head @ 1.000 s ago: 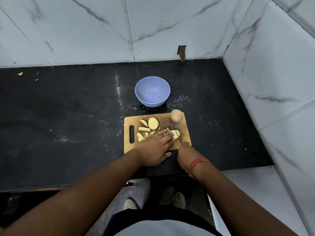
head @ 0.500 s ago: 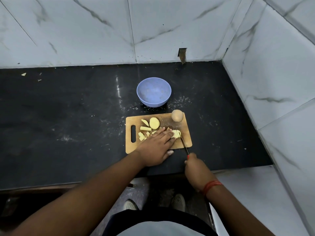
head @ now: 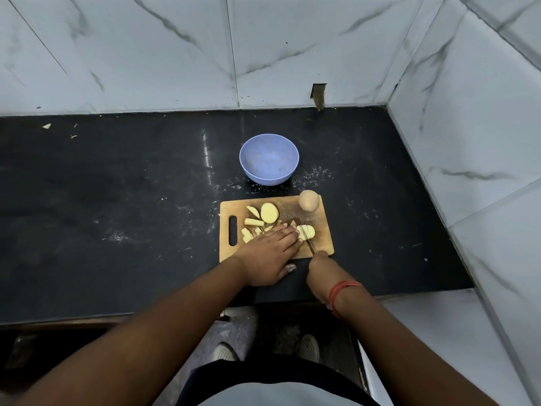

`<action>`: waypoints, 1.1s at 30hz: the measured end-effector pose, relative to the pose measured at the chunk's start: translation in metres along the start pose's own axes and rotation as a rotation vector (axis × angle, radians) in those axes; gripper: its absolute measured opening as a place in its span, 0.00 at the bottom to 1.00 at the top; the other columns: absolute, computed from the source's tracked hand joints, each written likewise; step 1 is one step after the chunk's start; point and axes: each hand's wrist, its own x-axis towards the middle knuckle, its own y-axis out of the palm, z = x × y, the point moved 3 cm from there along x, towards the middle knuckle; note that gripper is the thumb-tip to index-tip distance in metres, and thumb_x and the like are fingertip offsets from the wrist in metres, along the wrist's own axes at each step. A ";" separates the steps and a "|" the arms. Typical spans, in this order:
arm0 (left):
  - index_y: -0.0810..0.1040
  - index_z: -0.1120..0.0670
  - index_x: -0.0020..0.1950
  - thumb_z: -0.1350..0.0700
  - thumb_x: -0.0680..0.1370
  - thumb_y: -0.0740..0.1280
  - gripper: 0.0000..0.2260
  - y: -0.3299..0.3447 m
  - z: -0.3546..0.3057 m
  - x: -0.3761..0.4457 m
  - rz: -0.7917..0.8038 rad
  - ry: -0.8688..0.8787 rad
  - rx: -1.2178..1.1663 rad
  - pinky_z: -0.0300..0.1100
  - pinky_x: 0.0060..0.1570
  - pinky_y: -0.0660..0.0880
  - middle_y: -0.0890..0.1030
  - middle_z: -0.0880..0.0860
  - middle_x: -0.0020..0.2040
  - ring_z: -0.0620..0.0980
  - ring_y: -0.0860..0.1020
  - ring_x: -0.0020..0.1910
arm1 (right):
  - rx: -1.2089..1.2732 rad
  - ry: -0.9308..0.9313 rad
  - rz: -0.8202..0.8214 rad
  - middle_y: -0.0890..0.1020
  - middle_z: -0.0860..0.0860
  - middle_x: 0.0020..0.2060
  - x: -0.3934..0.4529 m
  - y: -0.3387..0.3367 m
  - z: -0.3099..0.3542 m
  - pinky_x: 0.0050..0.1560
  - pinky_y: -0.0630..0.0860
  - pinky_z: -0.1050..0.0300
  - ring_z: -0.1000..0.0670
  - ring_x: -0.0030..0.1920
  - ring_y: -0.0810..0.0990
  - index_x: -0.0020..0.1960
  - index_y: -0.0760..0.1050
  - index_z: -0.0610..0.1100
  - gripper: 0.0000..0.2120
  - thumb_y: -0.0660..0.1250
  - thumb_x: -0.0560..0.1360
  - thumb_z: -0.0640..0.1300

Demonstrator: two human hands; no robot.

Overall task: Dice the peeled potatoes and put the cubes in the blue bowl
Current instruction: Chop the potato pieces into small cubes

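Note:
A wooden cutting board (head: 323, 230) lies on the black counter. On it are several yellow potato slices and sticks (head: 268, 213), a sliced piece (head: 307, 232) and a whole potato (head: 308, 200) at the far right corner. My left hand (head: 270, 253) lies flat with straight fingers pressing on the sliced piece. My right hand (head: 322, 271) grips a knife (head: 308, 244) whose blade lies against that piece. The blue bowl (head: 268, 159) stands empty just beyond the board.
Marble-tiled walls close the counter at the back and right (head: 468, 112). The counter's front edge (head: 87, 315) runs below my arms. Small scraps (head: 46, 126) lie far left. My feet show on the floor beneath.
My right hand drew back towards me with the knife, then moved forward again to the board. My left hand stayed on the potato piece.

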 end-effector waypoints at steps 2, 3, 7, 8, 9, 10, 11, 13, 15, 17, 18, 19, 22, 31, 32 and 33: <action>0.60 0.60 0.80 0.43 0.84 0.54 0.29 0.000 0.000 0.001 0.013 0.007 -0.001 0.48 0.78 0.40 0.62 0.60 0.79 0.58 0.57 0.80 | -0.022 -0.020 -0.001 0.74 0.38 0.63 0.002 -0.003 0.004 0.59 0.72 0.48 0.38 0.63 0.74 0.67 0.68 0.35 0.17 0.58 0.80 0.39; 0.60 0.60 0.80 0.43 0.84 0.54 0.29 0.000 0.000 0.001 0.018 0.008 -0.003 0.48 0.78 0.40 0.63 0.60 0.79 0.58 0.57 0.80 | -0.029 -0.025 -0.002 0.74 0.38 0.63 0.002 -0.003 0.005 0.59 0.72 0.47 0.37 0.63 0.74 0.67 0.68 0.35 0.17 0.58 0.80 0.39; 0.61 0.60 0.79 0.44 0.84 0.54 0.29 0.001 0.001 0.002 0.015 0.011 -0.011 0.49 0.78 0.43 0.64 0.60 0.78 0.58 0.58 0.79 | -0.038 -0.009 -0.023 0.74 0.38 0.62 0.002 0.002 0.003 0.57 0.73 0.48 0.38 0.61 0.75 0.67 0.67 0.36 0.17 0.57 0.80 0.40; 0.62 0.60 0.79 0.44 0.84 0.54 0.29 0.002 0.001 0.001 0.015 0.012 -0.008 0.49 0.78 0.43 0.64 0.61 0.78 0.58 0.59 0.79 | -0.034 0.002 -0.027 0.75 0.39 0.61 0.001 0.006 0.001 0.55 0.73 0.48 0.38 0.60 0.76 0.67 0.66 0.35 0.17 0.57 0.80 0.39; 0.62 0.60 0.79 0.44 0.84 0.53 0.29 0.003 0.001 0.001 0.015 0.011 -0.005 0.49 0.79 0.44 0.64 0.61 0.78 0.58 0.59 0.79 | -0.024 0.015 -0.030 0.76 0.39 0.60 -0.001 0.011 -0.003 0.53 0.74 0.49 0.39 0.59 0.77 0.68 0.64 0.35 0.17 0.57 0.80 0.39; 0.62 0.60 0.79 0.43 0.84 0.53 0.29 0.004 0.002 0.001 0.013 0.009 -0.002 0.50 0.79 0.45 0.64 0.60 0.78 0.58 0.59 0.79 | -0.011 0.032 -0.032 0.77 0.39 0.58 -0.003 0.018 -0.008 0.51 0.73 0.50 0.39 0.57 0.78 0.67 0.63 0.35 0.17 0.56 0.80 0.39; 0.62 0.60 0.79 0.43 0.84 0.52 0.29 0.005 0.002 0.001 0.010 0.009 0.002 0.50 0.79 0.45 0.65 0.60 0.78 0.58 0.59 0.79 | -0.001 0.053 -0.028 0.78 0.40 0.57 -0.007 0.025 -0.013 0.48 0.72 0.52 0.40 0.56 0.79 0.66 0.62 0.36 0.15 0.55 0.80 0.38; 0.63 0.60 0.79 0.44 0.84 0.52 0.29 0.006 0.001 0.001 -0.009 0.008 0.004 0.49 0.78 0.44 0.65 0.60 0.78 0.58 0.59 0.79 | 0.002 0.075 -0.015 0.80 0.40 0.55 -0.016 0.034 -0.024 0.44 0.68 0.55 0.42 0.55 0.80 0.63 0.62 0.37 0.13 0.53 0.79 0.35; 0.64 0.60 0.79 0.44 0.84 0.52 0.28 0.005 0.001 -0.001 -0.032 0.004 -0.004 0.50 0.79 0.45 0.66 0.60 0.77 0.58 0.60 0.79 | 0.029 0.045 -0.003 0.80 0.40 0.54 -0.023 0.038 -0.032 0.43 0.69 0.55 0.43 0.53 0.81 0.61 0.63 0.37 0.11 0.54 0.79 0.34; 0.66 0.59 0.78 0.44 0.84 0.53 0.27 0.006 0.001 -0.006 -0.081 -0.009 0.001 0.51 0.80 0.48 0.68 0.58 0.76 0.57 0.60 0.79 | 0.077 -0.009 -0.040 0.81 0.39 0.51 -0.028 0.035 -0.035 0.43 0.71 0.55 0.42 0.50 0.81 0.58 0.64 0.38 0.07 0.55 0.80 0.36; 0.66 0.58 0.78 0.44 0.85 0.53 0.26 0.006 0.001 -0.009 -0.101 -0.022 0.002 0.52 0.80 0.48 0.68 0.58 0.76 0.56 0.60 0.79 | 0.096 -0.026 -0.067 0.81 0.39 0.50 -0.028 0.033 -0.035 0.42 0.72 0.54 0.42 0.49 0.82 0.57 0.64 0.38 0.06 0.55 0.80 0.37; 0.66 0.58 0.78 0.44 0.85 0.54 0.26 0.007 0.001 -0.012 -0.110 -0.035 0.000 0.51 0.80 0.48 0.68 0.57 0.77 0.56 0.59 0.79 | 0.111 -0.032 -0.086 0.81 0.40 0.49 -0.028 0.032 -0.034 0.43 0.72 0.54 0.42 0.48 0.82 0.56 0.63 0.39 0.05 0.55 0.80 0.37; 0.64 0.57 0.79 0.43 0.85 0.52 0.27 0.012 0.001 -0.018 -0.080 -0.051 0.000 0.52 0.80 0.48 0.65 0.56 0.78 0.55 0.57 0.80 | 0.138 -0.027 -0.101 0.81 0.41 0.49 -0.022 0.030 -0.026 0.43 0.73 0.54 0.43 0.48 0.82 0.57 0.64 0.39 0.06 0.54 0.80 0.37; 0.62 0.57 0.80 0.43 0.85 0.50 0.27 0.016 0.003 -0.017 -0.073 -0.084 -0.031 0.54 0.79 0.52 0.65 0.55 0.79 0.54 0.57 0.80 | 0.098 0.031 -0.110 0.80 0.42 0.51 -0.005 0.025 -0.017 0.41 0.69 0.55 0.43 0.50 0.81 0.61 0.64 0.40 0.10 0.55 0.81 0.40; 0.62 0.57 0.80 0.43 0.85 0.50 0.27 0.017 0.004 -0.017 -0.070 -0.086 -0.031 0.54 0.79 0.52 0.65 0.55 0.79 0.54 0.56 0.80 | 0.094 0.033 -0.109 0.80 0.42 0.51 -0.004 0.025 -0.016 0.40 0.69 0.56 0.43 0.50 0.81 0.61 0.64 0.40 0.10 0.55 0.81 0.40; 0.62 0.57 0.80 0.43 0.85 0.50 0.27 0.017 0.004 -0.017 -0.068 -0.086 -0.029 0.54 0.79 0.51 0.65 0.55 0.79 0.54 0.56 0.80 | 0.087 0.035 -0.107 0.80 0.42 0.51 -0.004 0.024 -0.016 0.40 0.69 0.56 0.44 0.50 0.81 0.62 0.64 0.40 0.10 0.55 0.81 0.40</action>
